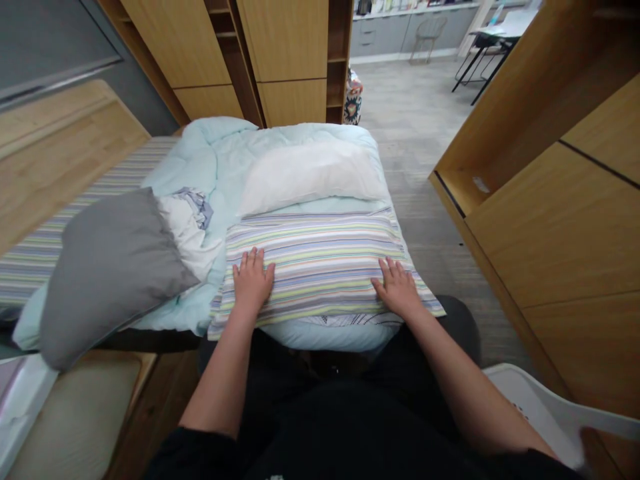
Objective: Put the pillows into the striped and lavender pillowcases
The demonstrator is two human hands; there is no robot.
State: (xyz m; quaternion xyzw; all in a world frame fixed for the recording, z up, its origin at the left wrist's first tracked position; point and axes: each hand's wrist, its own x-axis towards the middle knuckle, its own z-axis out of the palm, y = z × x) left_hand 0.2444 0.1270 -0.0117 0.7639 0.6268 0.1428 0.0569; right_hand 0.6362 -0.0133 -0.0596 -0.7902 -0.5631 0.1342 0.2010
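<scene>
A striped pillow [320, 260] lies across the near end of the bed, on a pale blue quilt [220, 153]. My left hand [253, 280] rests flat on the pillow's left part, fingers stretched out. On the pillow's right part lies my right hand [397, 285], also flat with fingers spread. Neither hand holds anything. Beyond the striped pillow sits a plain white pillow [310, 175].
A grey pillow [110, 267] lies at the left on the quilt, beside some white cloth [187, 230]. A striped sheet [60, 227] covers the mattress at left. Wooden cabinets [560, 220] stand at right and behind the bed. A white plastic basket [545, 407] sits at lower right.
</scene>
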